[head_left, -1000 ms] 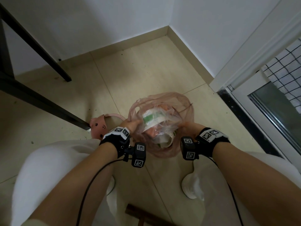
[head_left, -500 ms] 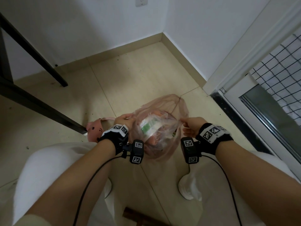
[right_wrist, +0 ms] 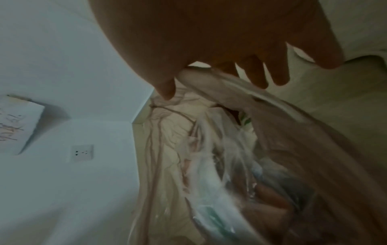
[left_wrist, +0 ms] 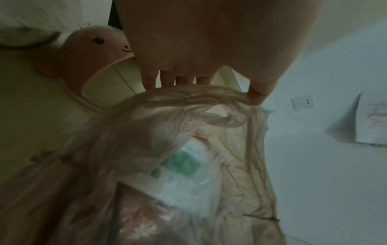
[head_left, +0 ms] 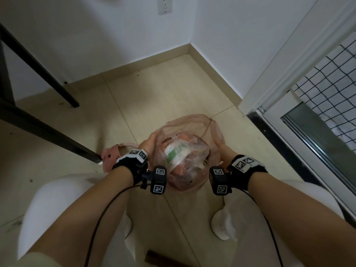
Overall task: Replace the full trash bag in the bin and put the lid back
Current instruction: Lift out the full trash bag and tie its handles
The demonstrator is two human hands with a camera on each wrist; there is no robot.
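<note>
A pink see-through trash bag [head_left: 192,128], stuffed with wrappers and a green-and-white pack, hangs between my knees. My left hand [head_left: 149,141] grips its left rim; in the left wrist view, the left hand [left_wrist: 209,89] pinches the bunched rim [left_wrist: 188,97] between thumb and fingers. My right hand [head_left: 221,149] grips the right rim, and the right wrist view shows the right hand [right_wrist: 213,82] with thumb and fingers curled round that plastic edge [right_wrist: 209,74]. A pink ring lid [head_left: 110,158] with a small face lies on the floor left of the bag, also seen as the lid [left_wrist: 83,54] from the left wrist. The bin itself is hidden.
Black table legs [head_left: 38,128] slant across the floor at the left. White walls meet in a corner ahead, with a socket [head_left: 164,5] on the wall. A sliding door frame [head_left: 289,132] with mesh runs along the right. My white shoe [head_left: 223,226] stands below the bag.
Both hands have slid forward along the bag's rim to its sides, and the rim has been drawn up round the rubbish. My view has tilted up toward the wall.
</note>
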